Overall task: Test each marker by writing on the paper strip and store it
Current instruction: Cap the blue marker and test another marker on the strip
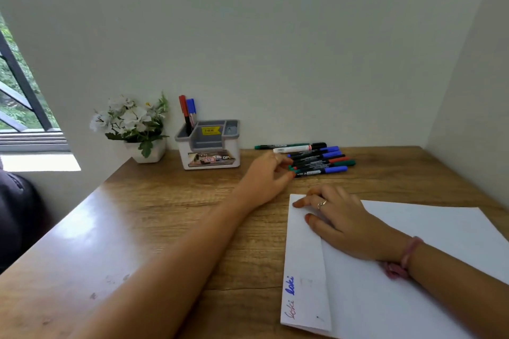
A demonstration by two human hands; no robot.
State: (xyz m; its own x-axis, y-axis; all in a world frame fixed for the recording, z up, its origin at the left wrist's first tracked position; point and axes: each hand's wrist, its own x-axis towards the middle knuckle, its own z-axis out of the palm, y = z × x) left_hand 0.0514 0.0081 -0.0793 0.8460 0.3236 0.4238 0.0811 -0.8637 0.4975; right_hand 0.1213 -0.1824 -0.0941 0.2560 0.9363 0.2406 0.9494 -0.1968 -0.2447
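Markers (316, 158) lie near the tabletop's (165, 215) far edge; left hand (265, 176) fingers pinch one, right hand (338, 217) fingers flat on the paper strip (304, 270).

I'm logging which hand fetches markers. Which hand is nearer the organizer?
Left. The left hand reaches at the marker pile, just right of the organizer; the right hand rests on the paper, nearer the camera.

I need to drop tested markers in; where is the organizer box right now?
In the head view, the organizer box stands at the desk's back edge against the wall, left of centre, between the flower pot and the row of markers.
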